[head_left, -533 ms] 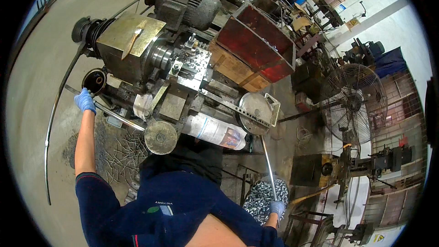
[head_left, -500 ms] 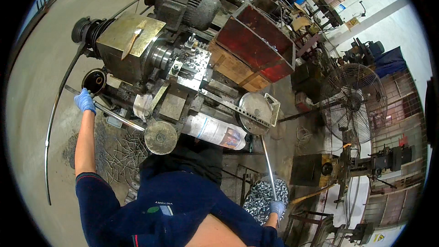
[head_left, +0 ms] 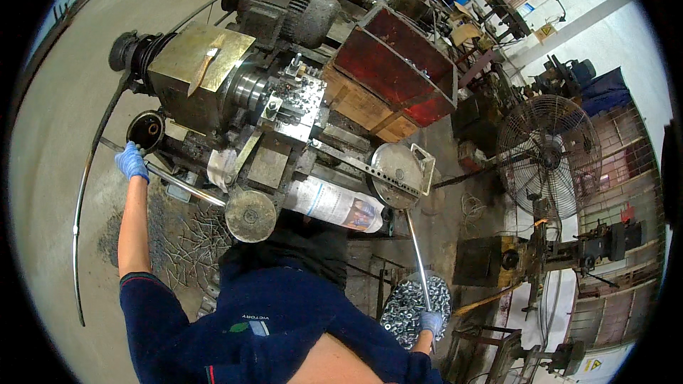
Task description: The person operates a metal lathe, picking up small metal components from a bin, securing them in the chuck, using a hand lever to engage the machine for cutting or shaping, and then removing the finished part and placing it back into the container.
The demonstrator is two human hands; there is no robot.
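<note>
Gloved in blue, my left hand [head_left: 131, 162] is closed around a metal lever bar [head_left: 188, 186] that runs toward the round grey disc [head_left: 250, 216] at the machine's front. On the right, my gloved right hand [head_left: 430, 322] grips the lower end of a long shiny rod [head_left: 417, 256]. That rod slopes up to a larger round plate [head_left: 395, 174] with a perforated metal strip across it. Between the hands stands a lathe-like machine, its spindle [head_left: 250, 91] beside a slide [head_left: 302, 110] strewn with metal chips. Under my right hand is a container of small metal parts [head_left: 407, 306].
A red metal bin [head_left: 395, 64] rests on a wooden crate [head_left: 366, 107] behind the slide. A brush [head_left: 203, 71] lies on the brass-coloured cover [head_left: 228, 46], near a motor [head_left: 288, 11]. To the right stands a large caged fan [head_left: 549, 156]. Thin metal scraps [head_left: 196, 245] litter the floor.
The whole view has shifted very slightly. Both hands keep their grips in nearly the same places.
</note>
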